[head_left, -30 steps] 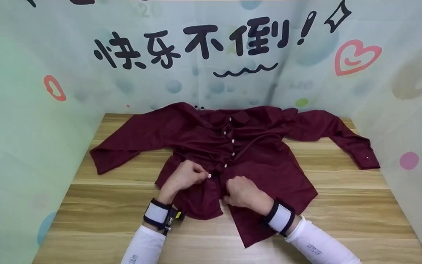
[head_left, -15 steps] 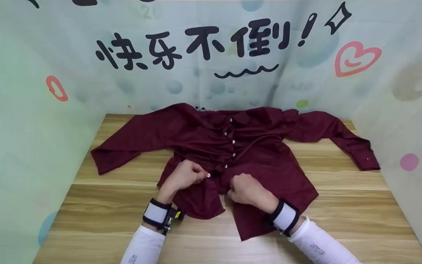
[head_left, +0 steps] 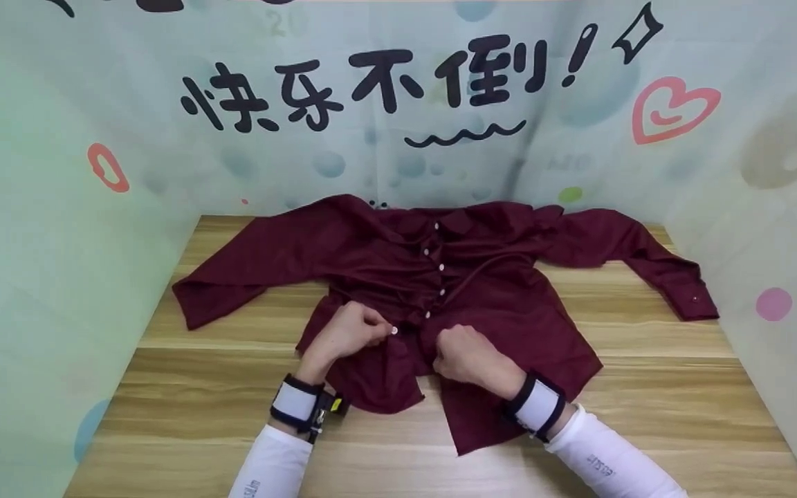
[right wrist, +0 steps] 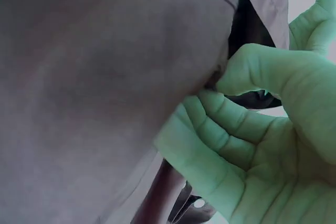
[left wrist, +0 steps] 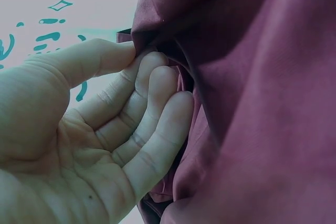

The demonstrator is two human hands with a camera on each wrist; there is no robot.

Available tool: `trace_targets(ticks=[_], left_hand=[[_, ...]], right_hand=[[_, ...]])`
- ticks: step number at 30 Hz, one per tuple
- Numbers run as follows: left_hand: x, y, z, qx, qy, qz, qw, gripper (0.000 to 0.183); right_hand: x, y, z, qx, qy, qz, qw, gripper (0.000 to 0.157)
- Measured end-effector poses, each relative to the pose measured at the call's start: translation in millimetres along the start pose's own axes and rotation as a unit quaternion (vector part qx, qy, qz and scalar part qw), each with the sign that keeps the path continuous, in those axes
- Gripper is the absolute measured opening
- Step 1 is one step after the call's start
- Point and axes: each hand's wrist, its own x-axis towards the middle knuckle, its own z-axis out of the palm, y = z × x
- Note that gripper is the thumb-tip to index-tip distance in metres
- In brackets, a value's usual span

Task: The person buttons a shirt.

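Observation:
A dark red long-sleeved shirt (head_left: 523, 318) lies spread out, its collar at the far side and its lower front parted. My left hand (head_left: 350, 333) pinches the front edge of the left panel beside a white button (head_left: 394, 330). In the left wrist view, thumb and forefinger grip the cloth and the other fingers curl behind it. My right hand (head_left: 471, 360) holds the edge of the other front panel, a short gap away. The right wrist view shows its thumb and fingertips pinching that edge; a buttonhole there cannot be made out clearly.
Several white buttons run up the shirt front, one of them a button (head_left: 441, 268) near mid-chest. The sleeves stretch out to both sides on the wooden table (head_left: 218, 415). A printed cloth backdrop (head_left: 343, 166) rises behind and at both sides.
My right hand has shifted slightly right and up with its panel edge, and the lower corner of that panel has risen a little. The left hand stays almost still.

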Motion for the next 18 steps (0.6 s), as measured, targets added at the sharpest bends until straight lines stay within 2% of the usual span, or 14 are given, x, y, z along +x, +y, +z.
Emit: trace_targets(ticks=[3,5,7,11,14,18], left_hand=[[-0.7,-0.2,-0.7,-0.002,0.001,0.000,1.0000,0.012],[-0.7,0.3,-0.9,-0.002,0.001,0.001,1.0000,0.011],[-0.5,0.4,-0.8,-0.003,0.001,0.001,1.0000,0.011],[0.0,-0.3,0.1,-0.001,0.001,0.000,1.0000,0.011],[0.7,-1.4,1.2,-0.002,0.002,0.002,1.0000,0.011],[1.2,-1.7,3.3,-0.004,0.000,0.007,1.0000,0.012]], right_hand=[[1.5,8.6,-6.3,0.053,-0.037,0.024,0.998,0.024],[0.7,18.7,-10.7,0.115,-0.059,0.048,0.991,0.014],[-0.7,30.6,-14.4,0.182,-0.070,0.072,0.978,0.011],[-5.5,55.5,-16.1,0.307,-0.078,0.103,0.943,0.016],[-10.3,69.0,-15.1,0.356,-0.095,0.105,0.924,0.018],[-15.8,77.2,-14.3,0.387,-0.134,0.089,0.908,0.015]])
